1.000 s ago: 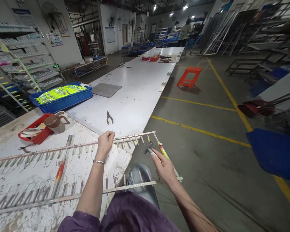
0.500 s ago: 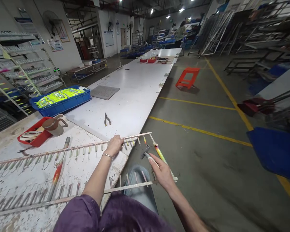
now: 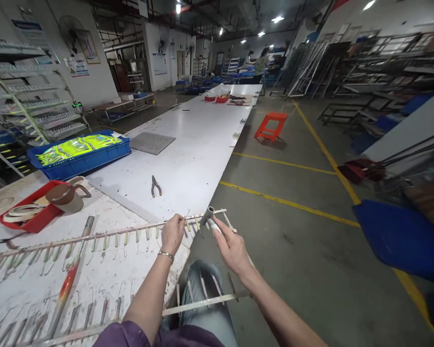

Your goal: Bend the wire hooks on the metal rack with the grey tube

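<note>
A long rack lies over the table corner, its upper rail (image 3: 110, 232) and lower rail (image 3: 202, 304) carrying several slim lures with thin wire hooks (image 3: 126, 238). My left hand (image 3: 173, 233) is closed in a pinch at the upper rail. A thin wire sticks up by its fingertips, apparently from a small hooked lure mostly hidden by the fingers. Just right of it, my right hand (image 3: 233, 246) grips the pale handle of a hammer-shaped tool (image 3: 207, 217). The tool's hollow grey tube head is close to the upper rail. A red-and-yellow crossbar (image 3: 68, 283) joins the rails at left.
Pliers (image 3: 155, 186) lie on the white table (image 3: 173, 168) beyond the rack. At left are a red bin (image 3: 32, 219) with tape rolls, a brown cup (image 3: 67, 197) and a blue crate (image 3: 83, 166). An orange stool (image 3: 271, 126) stands on the floor; a person is far back.
My right hand has moved up and left, bringing the tool's head to the upper rail beside my left hand. The left hand stays at that rail, and a wire now shows above its fingertips.
</note>
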The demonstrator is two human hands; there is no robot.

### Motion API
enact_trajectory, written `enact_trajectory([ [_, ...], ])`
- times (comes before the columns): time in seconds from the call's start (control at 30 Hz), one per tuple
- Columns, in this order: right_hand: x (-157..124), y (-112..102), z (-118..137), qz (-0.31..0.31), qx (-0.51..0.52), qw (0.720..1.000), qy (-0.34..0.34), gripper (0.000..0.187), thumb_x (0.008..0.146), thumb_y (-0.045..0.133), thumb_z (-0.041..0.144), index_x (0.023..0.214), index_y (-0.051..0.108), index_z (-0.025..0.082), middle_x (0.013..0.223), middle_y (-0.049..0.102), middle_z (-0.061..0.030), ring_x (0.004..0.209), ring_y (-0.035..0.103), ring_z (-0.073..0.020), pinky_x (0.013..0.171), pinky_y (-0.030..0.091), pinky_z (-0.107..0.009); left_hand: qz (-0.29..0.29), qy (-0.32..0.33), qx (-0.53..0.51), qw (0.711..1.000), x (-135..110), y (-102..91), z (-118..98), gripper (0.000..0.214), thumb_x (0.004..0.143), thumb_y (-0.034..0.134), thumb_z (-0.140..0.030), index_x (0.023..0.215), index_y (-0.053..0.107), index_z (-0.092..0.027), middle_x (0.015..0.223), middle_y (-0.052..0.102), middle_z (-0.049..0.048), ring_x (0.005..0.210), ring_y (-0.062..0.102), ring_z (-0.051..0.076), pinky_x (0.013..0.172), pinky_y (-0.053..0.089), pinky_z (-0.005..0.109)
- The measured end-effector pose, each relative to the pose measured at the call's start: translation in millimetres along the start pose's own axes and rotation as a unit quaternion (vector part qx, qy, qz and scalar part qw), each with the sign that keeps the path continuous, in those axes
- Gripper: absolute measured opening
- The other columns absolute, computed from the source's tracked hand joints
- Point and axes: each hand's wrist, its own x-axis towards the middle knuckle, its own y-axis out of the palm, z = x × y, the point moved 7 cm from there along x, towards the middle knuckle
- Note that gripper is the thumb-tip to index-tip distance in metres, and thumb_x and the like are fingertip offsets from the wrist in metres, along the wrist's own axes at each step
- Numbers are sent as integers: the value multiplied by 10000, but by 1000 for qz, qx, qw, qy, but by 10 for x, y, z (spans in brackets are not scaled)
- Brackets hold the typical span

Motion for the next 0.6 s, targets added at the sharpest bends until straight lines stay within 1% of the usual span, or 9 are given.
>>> enact_trajectory([
  [0.07, 162, 112, 147, 5, 1, 999, -45, 558, 1090, 427, 471, 1474, 716, 188, 1142, 851, -110, 917, 816, -237, 846, 655, -327, -2, -5, 21, 1000, 0, 17, -13, 189, 1073, 559, -289, 1004, 724, -227, 951, 793, 43, 905, 716, 202, 743, 422, 271],
  [0.13, 296, 272, 261, 15, -29, 996, -86, 535, 1099, 421, 410, 1498, 693, 179, 1248, 826, -129, 1005, 806, -225, 903, 628, -301, -3, -1, 39, 999, -3, 30, -42, 190, 1072, 553, -267, 1002, 724, -222, 1013, 800, 63, 958, 721, 216, 761, 424, 282],
  [0.17, 350, 376, 293, 36, -60, 993, -98, 515, 1093, 438, 382, 1487, 704, 184, 1230, 831, -130, 998, 805, -224, 883, 620, -285, -1, -1, 48, 999, -5, 36, -52, 188, 1069, 550, -251, 1010, 726, -218, 1042, 801, 72, 979, 723, 222, 774, 428, 288],
  [0.27, 448, 638, 301, 123, -158, 975, -98, 451, 1071, 506, 331, 1434, 751, 221, 997, 862, -97, 846, 802, -223, 727, 576, -244, 11, -14, 67, 998, -12, 59, -55, 197, 1057, 537, -213, 1013, 728, -200, 1048, 797, 95, 989, 728, 236, 793, 438, 304],
  [0.3, 464, 659, 306, 133, -169, 972, -100, 442, 1075, 508, 326, 1429, 755, 228, 959, 862, -88, 825, 800, -221, 709, 562, -238, 14, -17, 68, 997, -15, 65, -54, 204, 1056, 532, -211, 1009, 730, -195, 1038, 795, 100, 984, 729, 241, 793, 441, 309],
  [0.33, 476, 642, 325, 124, -164, 973, -106, 447, 1086, 493, 325, 1440, 747, 228, 973, 863, -87, 834, 800, -218, 721, 560, -235, 15, -19, 65, 998, -17, 68, -56, 211, 1058, 529, -215, 1011, 734, -193, 1031, 793, 104, 984, 729, 245, 795, 443, 314],
  [0.47, 458, 458, 401, 22, -99, 983, -152, 504, 1127, 400, 331, 1506, 693, 173, 1238, 829, -140, 957, 800, -211, 864, 579, -249, 9, -34, 46, 998, -28, 60, -56, 221, 1072, 537, -256, 1036, 746, -194, 1043, 796, 105, 1006, 730, 257, 809, 450, 324],
  [0.5, 444, 466, 389, 22, -106, 982, -157, 499, 1124, 405, 326, 1488, 708, 167, 1219, 833, -146, 943, 802, -214, 848, 582, -252, 9, -38, 44, 998, -31, 59, -56, 215, 1069, 544, -253, 1036, 748, -195, 1052, 796, 104, 1014, 731, 256, 813, 451, 322],
  [0.6, 419, 600, 302, 93, -175, 968, -153, 433, 1089, 490, 302, 1393, 779, 195, 943, 860, -102, 783, 802, -211, 682, 548, -231, 16, -35, 45, 998, -38, 61, -70, 202, 1053, 556, -211, 1013, 753, -193, 1070, 790, 106, 1031, 728, 248, 823, 455, 311],
])
